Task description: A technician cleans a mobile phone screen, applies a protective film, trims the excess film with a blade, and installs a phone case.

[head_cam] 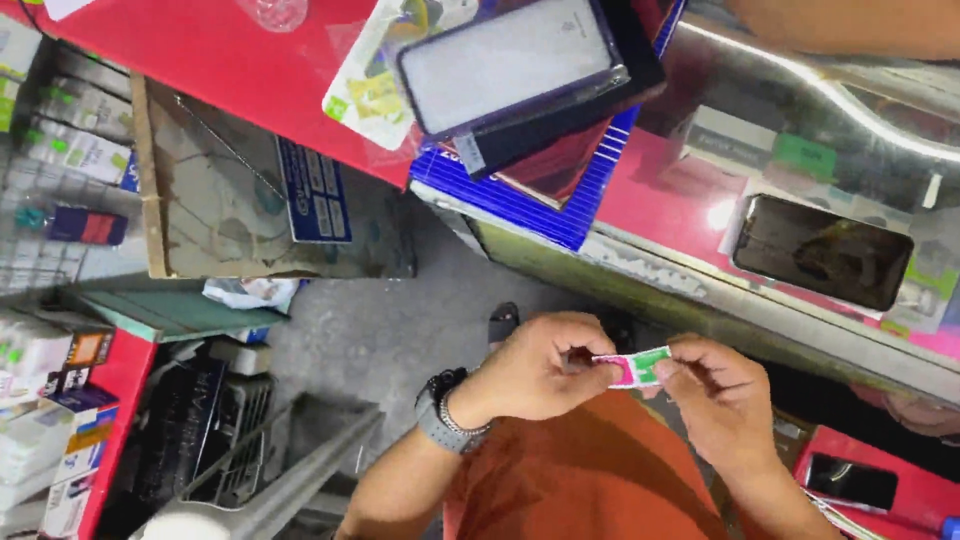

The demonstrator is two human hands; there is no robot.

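Observation:
My left hand (540,368) and my right hand (716,392) meet in front of my orange shirt, both pinching a small pink and green packet (634,367) between fingertips. The left hand wears a grey wristwatch (442,412) and grips the packet's left end. Its right end sits between the right hand's thumb and fingers. A dark phone (820,250) lies face up on the glass counter (700,200) just beyond the hands.
A clear phone case on dark sleeves (520,60) rests on a blue box (560,200) over the counter edge. Another person's arm (850,25) reaches in at top right. Shelves of small boxes (60,150) stand left; a second dark phone (850,482) lies at bottom right.

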